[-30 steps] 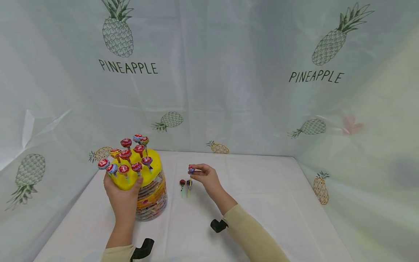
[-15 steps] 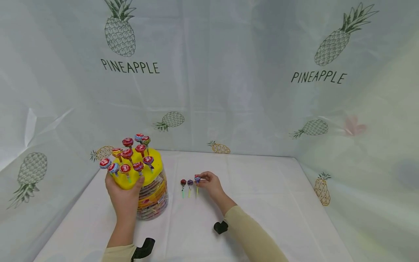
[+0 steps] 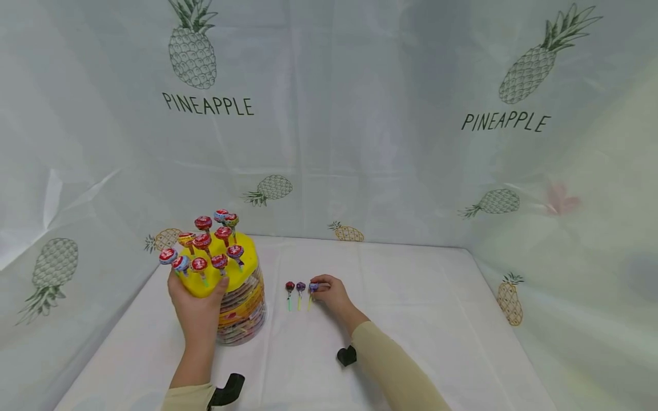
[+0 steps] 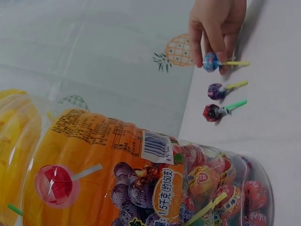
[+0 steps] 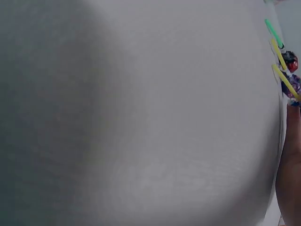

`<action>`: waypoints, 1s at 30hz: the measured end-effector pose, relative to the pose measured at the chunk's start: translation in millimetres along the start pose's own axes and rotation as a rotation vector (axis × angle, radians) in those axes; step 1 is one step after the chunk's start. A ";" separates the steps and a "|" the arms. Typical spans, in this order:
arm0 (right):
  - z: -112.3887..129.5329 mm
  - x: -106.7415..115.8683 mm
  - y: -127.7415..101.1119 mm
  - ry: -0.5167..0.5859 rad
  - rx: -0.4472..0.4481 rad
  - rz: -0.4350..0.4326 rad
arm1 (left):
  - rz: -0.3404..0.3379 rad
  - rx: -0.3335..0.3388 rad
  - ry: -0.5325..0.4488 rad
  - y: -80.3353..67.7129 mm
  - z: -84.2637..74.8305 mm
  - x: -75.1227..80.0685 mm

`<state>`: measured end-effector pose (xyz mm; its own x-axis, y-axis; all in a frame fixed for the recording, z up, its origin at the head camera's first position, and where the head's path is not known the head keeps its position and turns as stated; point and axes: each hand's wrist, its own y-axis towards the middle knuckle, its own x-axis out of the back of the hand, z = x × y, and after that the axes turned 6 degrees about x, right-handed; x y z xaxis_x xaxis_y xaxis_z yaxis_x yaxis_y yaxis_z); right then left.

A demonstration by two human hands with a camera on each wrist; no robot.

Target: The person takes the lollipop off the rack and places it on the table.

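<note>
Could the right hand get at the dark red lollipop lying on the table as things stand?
Probably yes. The right hand pinches the blue lollipop, the nearest of a row; the dark red lollipop lies beyond the purple one, with bare cloth around it, though the fingers are occupied.

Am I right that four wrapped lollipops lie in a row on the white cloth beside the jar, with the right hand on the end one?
Not quite: three wrapped lollipops lie in the row, not four. The left wrist view shows a red one, a purple one and a blue one, which the right hand holds by its fingers. The clear plastic jar stands beside them.
</note>
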<state>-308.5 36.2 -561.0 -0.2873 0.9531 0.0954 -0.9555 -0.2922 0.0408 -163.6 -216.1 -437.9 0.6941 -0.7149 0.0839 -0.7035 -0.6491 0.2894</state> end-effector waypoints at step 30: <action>-6.8 -8.0 6.0 -0.346 0.054 0.010 | 0.013 -0.007 -0.017 4.9 4.9 0.0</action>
<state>-312.4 27.4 -568.3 -0.2484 0.8695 0.4269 -0.9451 -0.3142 0.0902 -167.8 -220.5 -441.2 0.6822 -0.7276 0.0717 -0.7113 -0.6379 0.2950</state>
